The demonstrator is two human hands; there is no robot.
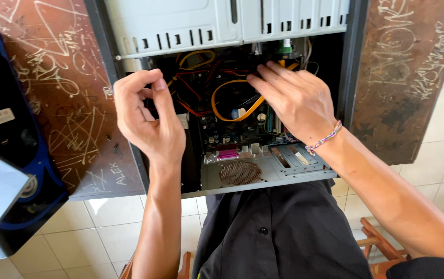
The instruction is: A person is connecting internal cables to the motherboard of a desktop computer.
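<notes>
An open grey computer case [263, 178] lies on a scratched brown table [72, 119]. Inside I see a green circuit board, red, yellow and black wires, and an orange flat cable [221, 114]. My right hand [294, 101], with a braided bracelet at the wrist, reaches into the case, its fingertips among the wires near the drive bay [180, 26]. My left hand [147, 116] hovers over the case's left edge, fingers loosely curled, pinched together, holding nothing that I can make out.
A black and blue computer case [10, 150] with a grey panel lies at the left, overhanging the table. Below is a pale tiled floor [103, 232]. A wooden chair [377, 248] shows under my dark shirt.
</notes>
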